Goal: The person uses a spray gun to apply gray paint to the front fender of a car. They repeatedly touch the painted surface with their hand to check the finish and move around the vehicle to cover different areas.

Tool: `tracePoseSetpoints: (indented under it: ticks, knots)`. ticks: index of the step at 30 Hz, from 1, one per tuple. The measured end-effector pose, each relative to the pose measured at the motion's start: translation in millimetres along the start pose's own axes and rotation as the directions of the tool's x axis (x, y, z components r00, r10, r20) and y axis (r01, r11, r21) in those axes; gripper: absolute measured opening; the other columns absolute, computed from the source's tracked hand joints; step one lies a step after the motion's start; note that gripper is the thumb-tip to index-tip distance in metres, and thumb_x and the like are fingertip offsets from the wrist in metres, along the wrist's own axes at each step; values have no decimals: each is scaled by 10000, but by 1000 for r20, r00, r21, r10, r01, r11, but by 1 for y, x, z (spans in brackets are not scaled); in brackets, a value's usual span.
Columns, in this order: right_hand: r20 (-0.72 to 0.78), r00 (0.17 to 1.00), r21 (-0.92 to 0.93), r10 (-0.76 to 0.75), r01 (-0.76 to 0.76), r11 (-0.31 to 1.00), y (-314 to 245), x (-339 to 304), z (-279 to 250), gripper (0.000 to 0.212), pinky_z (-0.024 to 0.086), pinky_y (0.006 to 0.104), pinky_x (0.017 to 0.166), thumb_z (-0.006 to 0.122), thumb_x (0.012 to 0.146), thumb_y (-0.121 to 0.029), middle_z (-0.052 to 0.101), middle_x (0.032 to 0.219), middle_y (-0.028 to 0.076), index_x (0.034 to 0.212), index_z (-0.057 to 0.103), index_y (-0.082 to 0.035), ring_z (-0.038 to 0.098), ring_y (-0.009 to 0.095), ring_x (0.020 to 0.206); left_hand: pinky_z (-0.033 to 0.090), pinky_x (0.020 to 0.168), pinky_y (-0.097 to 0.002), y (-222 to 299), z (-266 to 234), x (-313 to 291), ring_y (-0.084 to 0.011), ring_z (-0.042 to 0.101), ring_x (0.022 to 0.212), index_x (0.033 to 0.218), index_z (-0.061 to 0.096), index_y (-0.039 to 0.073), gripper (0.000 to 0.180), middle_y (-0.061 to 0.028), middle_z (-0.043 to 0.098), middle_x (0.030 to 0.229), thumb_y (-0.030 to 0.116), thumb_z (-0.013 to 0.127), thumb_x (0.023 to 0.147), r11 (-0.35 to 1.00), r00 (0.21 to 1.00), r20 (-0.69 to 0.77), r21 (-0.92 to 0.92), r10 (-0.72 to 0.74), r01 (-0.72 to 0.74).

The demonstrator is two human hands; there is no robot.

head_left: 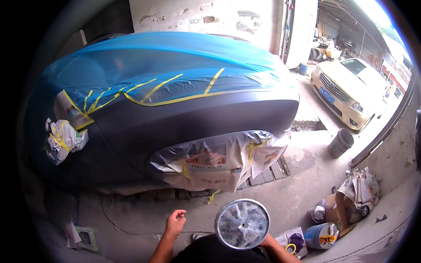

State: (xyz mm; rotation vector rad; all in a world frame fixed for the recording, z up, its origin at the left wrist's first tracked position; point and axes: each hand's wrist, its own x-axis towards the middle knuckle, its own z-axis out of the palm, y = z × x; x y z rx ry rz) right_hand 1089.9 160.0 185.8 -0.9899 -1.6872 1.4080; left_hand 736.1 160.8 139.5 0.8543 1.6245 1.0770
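My right hand [266,241] is mostly hidden behind the round, paint-streaked grey cup lid of a spray gun [242,224], with a small nub at its centre. The gun's body and my gripping fingers are out of sight below it. To the left, my left hand [176,223] hovers with its fingers curled in and nothing visible in them. Ahead of both hands stands a dark grey car [210,111]. Blue plastic film [175,52] covers its top, held by yellow tape. Newspaper [206,164] masks the wheel arch, and paper wraps the mirror [66,138].
A hose [112,221] lies across the floor at left, near a green stool [87,239]. At right are a paint tin [319,236], heaped paper [362,188] and a dark bucket [341,143]. A cream car [351,87] is parked outside the doorway.
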Motion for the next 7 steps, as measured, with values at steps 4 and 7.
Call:
tracePoseSetpoints:
  ticks: [4, 7]
  knots:
    - [-41, 999, 115, 33, -28, 993, 2, -5, -5, 362, 456, 344, 871, 705, 728, -138, 642, 1037, 151, 1049, 615, 5, 604, 234, 960, 410, 649, -200, -4, 5, 3, -77, 472, 716, 944, 642, 78, 317, -28, 505, 889, -70, 497, 705, 950, 982, -39, 263, 186, -170]
    - [-41, 999, 46, 25, -23, 999, -10, -14, -1, 367, 454, 342, 876, 706, 734, -144, 640, 1058, 147, 1059, 614, 1, 600, 224, 972, 414, 665, -205, -15, -2, 4, -84, 472, 718, 928, 645, 76, 326, -35, 506, 876, -72, 480, 689, 943, 983, -43, 294, 178, -158]
